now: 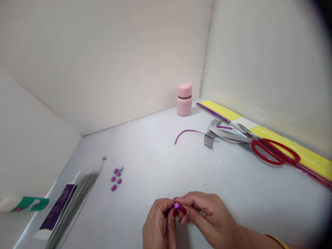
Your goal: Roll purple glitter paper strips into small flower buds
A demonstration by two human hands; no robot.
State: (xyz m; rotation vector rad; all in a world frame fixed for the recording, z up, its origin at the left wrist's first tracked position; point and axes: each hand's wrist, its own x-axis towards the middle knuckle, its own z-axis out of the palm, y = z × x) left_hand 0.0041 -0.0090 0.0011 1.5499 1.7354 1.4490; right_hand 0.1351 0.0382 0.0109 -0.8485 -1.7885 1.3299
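Between my fingertips is a small purple paper star, near the front of the table. My left hand pinches it from the left with thumb and forefinger. From the other side my right hand pinches the same star, its thumb and forefinger close against it. The lower fingers of both hands are partly hidden. Away to the left lies a group of several finished purple stars, with one silver star among them.
At left, a purple glue tube lies beside thin grey wires. A pink flask stands at the back. Red-handled scissors, grey strips, a purple strip and a yellow packet lie at right.
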